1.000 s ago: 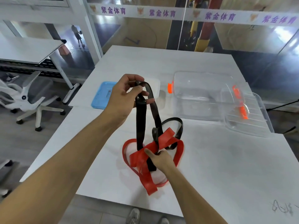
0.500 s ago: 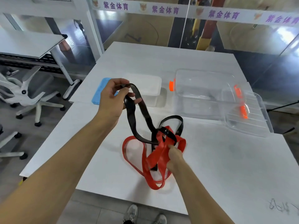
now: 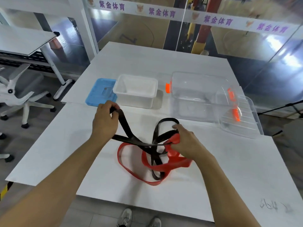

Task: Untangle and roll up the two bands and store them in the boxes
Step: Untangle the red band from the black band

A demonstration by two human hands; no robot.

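Head view: the left hand (image 3: 105, 118) is curled tight around one end of the black band (image 3: 126, 128). It holds that end just in front of the blue lid (image 3: 100, 92). Half a second ago this hand was higher up, and the black band hung down from it. Now the hand is lower and the band runs flat and low from it to the tangle.

The right hand (image 3: 185, 143) pinches the red band (image 3: 173, 141) at the top of the tangle, and its fingers touch a black loop too. Before, this hand was nearer the person. Now it sits farther out, closer to the clear box (image 3: 196, 82).

The tangle lies on the white table (image 3: 229, 169), in front of the white box (image 3: 136, 90). The red band lies wider and flatter on the table than before, with the black band crossing through its loops. They are still knotted together.

The white box stands right of the blue lid, touching it. The clear box is to the right of the white box, a little apart. Its clear lid (image 3: 242, 122) leans on its right side. Both boxes look just as they did before.
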